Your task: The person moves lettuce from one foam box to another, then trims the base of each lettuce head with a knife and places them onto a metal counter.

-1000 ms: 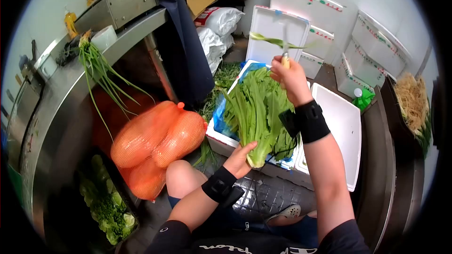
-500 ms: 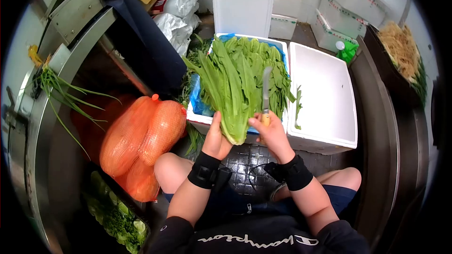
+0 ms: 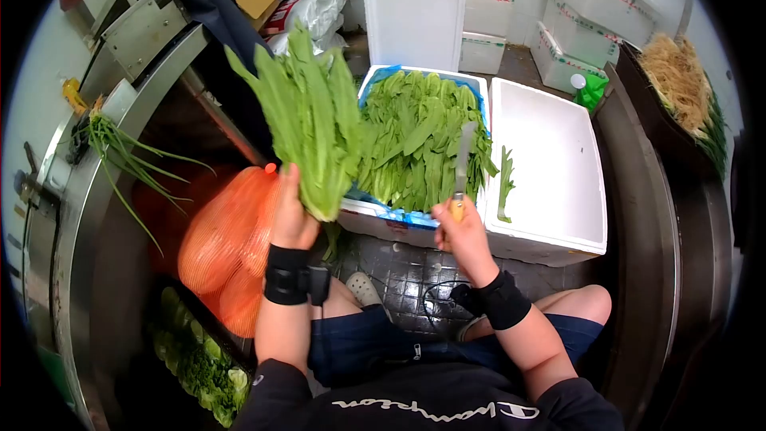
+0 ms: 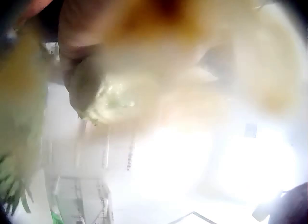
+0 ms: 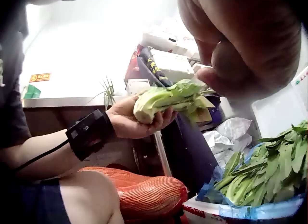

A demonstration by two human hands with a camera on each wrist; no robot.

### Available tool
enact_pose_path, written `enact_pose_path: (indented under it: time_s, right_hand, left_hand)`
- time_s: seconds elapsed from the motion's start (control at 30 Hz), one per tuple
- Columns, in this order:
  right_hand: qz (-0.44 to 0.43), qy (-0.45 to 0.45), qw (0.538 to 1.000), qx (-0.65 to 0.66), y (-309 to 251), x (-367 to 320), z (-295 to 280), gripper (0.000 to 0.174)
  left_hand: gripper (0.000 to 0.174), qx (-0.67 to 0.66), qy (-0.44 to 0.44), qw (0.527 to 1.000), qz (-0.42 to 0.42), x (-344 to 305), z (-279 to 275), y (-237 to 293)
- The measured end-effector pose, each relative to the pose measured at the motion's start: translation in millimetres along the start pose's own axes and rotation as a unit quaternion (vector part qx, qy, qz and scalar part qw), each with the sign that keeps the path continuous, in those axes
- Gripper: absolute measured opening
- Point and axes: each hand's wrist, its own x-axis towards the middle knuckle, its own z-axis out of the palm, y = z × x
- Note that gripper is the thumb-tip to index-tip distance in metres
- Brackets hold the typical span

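Observation:
A leafy green head (image 3: 315,128) is gripped near its pale base by my left hand (image 3: 294,211), raised over the orange mesh sack. The right wrist view shows the left hand's (image 5: 137,119) fingers curled round the base of the green head (image 5: 161,102). My right hand (image 3: 466,237) holds a knife (image 3: 463,161) by its yellowish handle, blade pointing up, before the foam box (image 3: 375,209) full of more greens (image 3: 423,140). In the left wrist view the picture is mostly blurred, with a pale cut base (image 4: 115,101) showing.
An open white foam box (image 3: 550,168) with one loose leaf (image 3: 506,183) stands at the right. At the left are orange mesh sacks (image 3: 227,231), a crate of greens (image 3: 195,363) and a metal counter (image 3: 88,215) with spring onions (image 3: 128,152). Foam boxes (image 3: 594,16) are stacked behind.
My left hand has carried the green head left and up, away from the box of greens. My right hand came down earlier with the knife; the leaf near its blade now lies in the right box.

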Motion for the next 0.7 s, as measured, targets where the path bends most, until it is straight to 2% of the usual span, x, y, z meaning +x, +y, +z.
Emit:
enact_pose_path:
  time_s: [0.03,0.1,0.17,0.2,0.23,0.27,0.33,0.37,0.43,0.47,0.53,0.57,0.63,0.7]
  right_hand:
    - [-0.015,0.014,1.0,0.016,-1,1,-5,0.02]
    - [0.007,0.062,0.998,0.002,-3,4,-16,0.019]
    - [-0.006,0.046,0.999,0.001,-8,5,-20,0.017]
    - [-0.003,0.026,1.0,0.0,-7,5,-23,0.016]
    - [-0.002,0.01,1.0,-0.002,-6,6,-24,0.014]
    - [-0.002,-0.004,1.0,-0.003,-6,6,-22,0.013]
    - [-0.004,-0.023,1.0,-0.012,-3,5,-18,0.012]
    - [-0.002,-0.041,0.999,-0.016,0,5,-16,0.013]
    - [0.014,-0.061,0.997,-0.041,4,2,-12,0.012]
    - [0.015,-0.07,0.997,-0.04,8,2,-12,0.012]
    - [0.022,-0.089,0.994,-0.056,12,1,-10,0.012]
    - [0.022,-0.09,0.994,-0.055,14,1,-9,0.012]
    - [0.033,-0.107,0.993,-0.045,18,1,-7,0.013]
    - [0.034,-0.113,0.992,-0.051,18,0,-4,0.014]
  left_hand:
    - [0.047,0.027,0.01,1.0,0.013,1,-4,16]
    - [0.046,0.089,0.021,0.993,0.071,0,-15,46]
    - [0.047,0.172,0.066,0.977,0.111,-13,-23,77]
    - [0.05,0.256,0.106,0.954,0.112,-22,-33,93]
    - [0.051,0.344,0.153,0.916,0.135,-30,-39,102]
    - [0.053,0.46,0.157,0.86,0.155,-39,-50,113]
    - [0.058,0.661,0.16,0.714,0.168,-60,-60,132]
    - [0.063,0.694,0.174,0.684,0.145,-69,-65,139]
    - [0.069,0.82,0.205,0.514,0.142,-92,-62,148]
    - [0.069,0.821,0.212,0.51,0.142,-98,-68,154]
    - [0.071,0.91,0.202,0.338,0.128,-110,-89,168]
    - [0.071,0.91,0.202,0.337,0.128,-114,-99,171]
    - [0.072,0.913,0.216,0.285,0.196,-117,-114,173]
    - [0.07,0.912,0.232,0.276,0.194,-113,-118,171]
